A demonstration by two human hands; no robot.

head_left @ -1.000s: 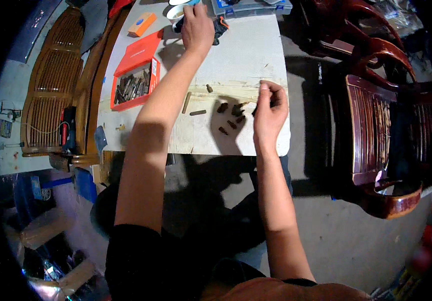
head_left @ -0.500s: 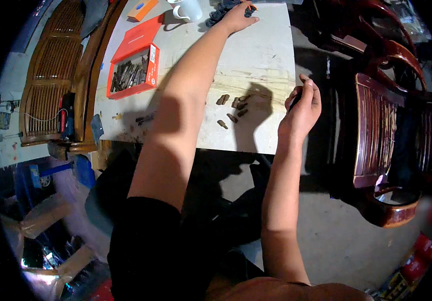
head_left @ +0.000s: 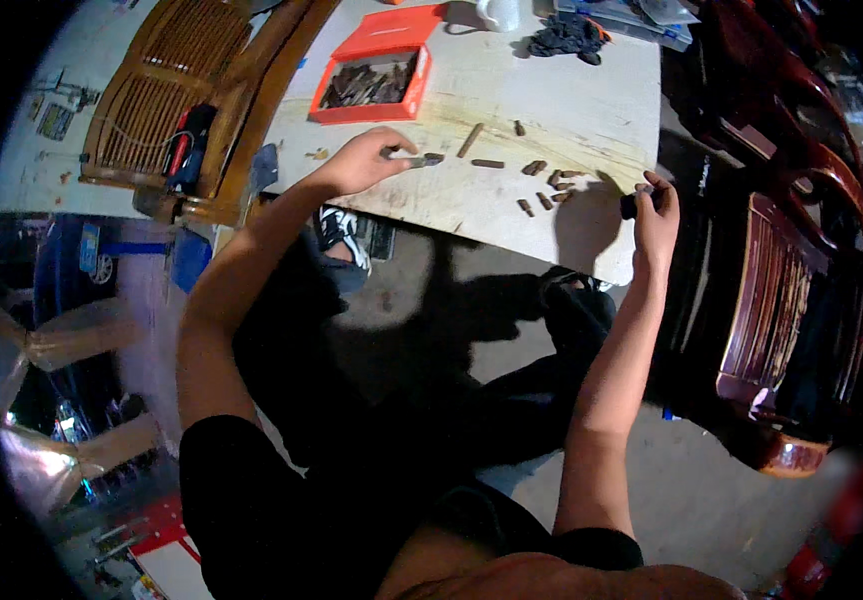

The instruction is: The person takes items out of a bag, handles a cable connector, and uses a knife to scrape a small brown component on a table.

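My left hand [head_left: 376,160] is low at the table's front left, its fingers curled on a small dark metal piece [head_left: 426,159]. My right hand [head_left: 651,205], at the table's right edge, grips a small black object [head_left: 629,207]. Between them several short brownish pieces [head_left: 544,202] lie loose on the pale table [head_left: 571,110], along with a longer rod [head_left: 470,141] and a shorter bar [head_left: 487,163]. Behind my left hand sits an open red box [head_left: 383,32] holding many dark metal pieces.
A white mug [head_left: 499,12], a crumpled black cloth [head_left: 566,38] with orange on it and a plastic case [head_left: 641,22] are at the back. A slatted wooden bench [head_left: 136,140] is at left, dark red wooden chairs [head_left: 761,300] at right. My feet show under the table.
My left hand has come back from the black cloth at the rear to the front left of the table. The view has shifted; my right hand still grips the black object.
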